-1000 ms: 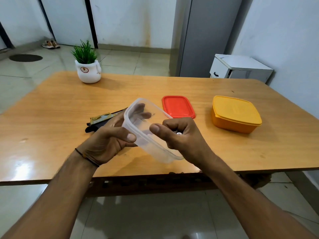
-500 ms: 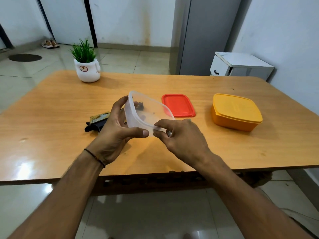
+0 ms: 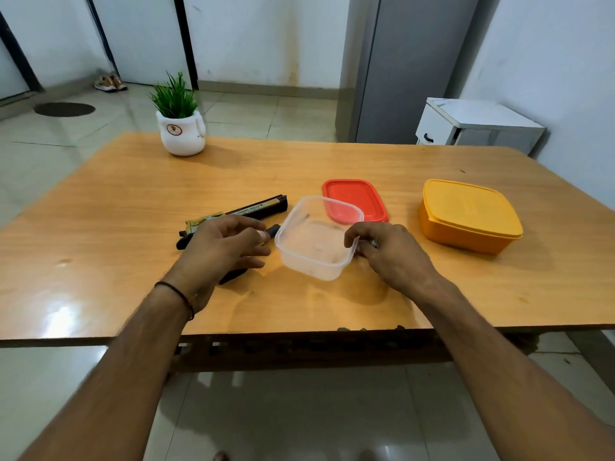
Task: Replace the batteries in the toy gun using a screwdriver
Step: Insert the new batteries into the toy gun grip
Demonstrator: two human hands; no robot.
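The black and gold toy gun (image 3: 248, 211) lies on the wooden table (image 3: 116, 201), barrel pointing right and away. My left hand (image 3: 223, 249) hovers over its grip end with fingers loosely curled and nothing in them. A clear plastic container (image 3: 316, 261) stands upright on the table right of the gun. My right hand (image 3: 387, 252) holds its right rim, the index finger hooked over the edge. A small shiny thing shows among those fingers, too small to identify. The container's inside is blurred. No screwdriver is plainly visible.
A red lid (image 3: 361, 196) lies flat just behind the clear container. A closed yellow box (image 3: 469, 216) stands to the right. A white pot with a green plant (image 3: 181, 133) sits at the far left of the table. The near table edge runs just below my wrists.
The clear container went from tilted in both hands above the table down to standing on it. My left hand let go and moved left over the gun.
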